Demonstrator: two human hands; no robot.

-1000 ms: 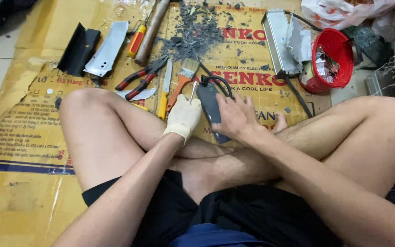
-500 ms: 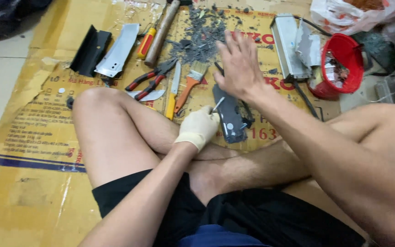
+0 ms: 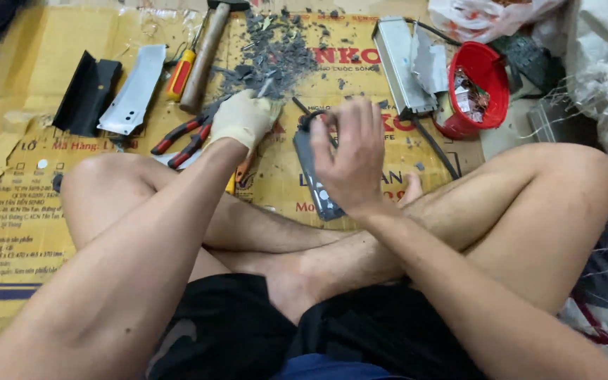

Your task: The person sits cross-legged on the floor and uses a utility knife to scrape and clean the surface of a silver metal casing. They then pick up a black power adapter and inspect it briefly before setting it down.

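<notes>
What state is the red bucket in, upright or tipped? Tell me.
Upright: the red bucket stands with its round mouth facing up, and small scrap pieces lie inside.

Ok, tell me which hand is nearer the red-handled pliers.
Left. The gloved left hand sits just right of the red-handled pliers, close above their jaws. The bare right hand is farther right, over the dark flat part.

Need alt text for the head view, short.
Seen from above, a person sits cross-legged on cardboard: the gloved left hand holds a thin metal tool by a pile of grey scraps, and the bare right hand is over a dark flat part. Pliers, a hammer and a red tub lie around.
</notes>
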